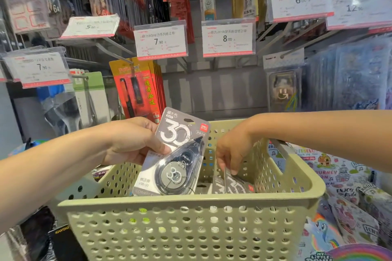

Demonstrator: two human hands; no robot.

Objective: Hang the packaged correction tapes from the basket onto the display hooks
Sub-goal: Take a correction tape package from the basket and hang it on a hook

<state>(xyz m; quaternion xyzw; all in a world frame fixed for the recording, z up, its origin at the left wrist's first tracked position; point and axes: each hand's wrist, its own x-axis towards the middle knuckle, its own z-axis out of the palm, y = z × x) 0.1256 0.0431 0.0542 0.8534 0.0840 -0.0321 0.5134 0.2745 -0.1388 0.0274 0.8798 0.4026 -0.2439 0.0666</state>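
The basket (191,203) sits nearest; above its left side the left hand (131,142) pinches one pack (176,154), tilted. The right hand (231,152) reaches inside, fingertips closing on another pack (233,186). Best to lift it by the card's top, hole upward, towards the 7.90 hook (114,54).

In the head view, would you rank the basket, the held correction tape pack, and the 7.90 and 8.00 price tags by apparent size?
1. green basket
2. correction tape pack held in the left hand
3. 7.90 price tag and 8.00 price tag: look alike, not ranked.
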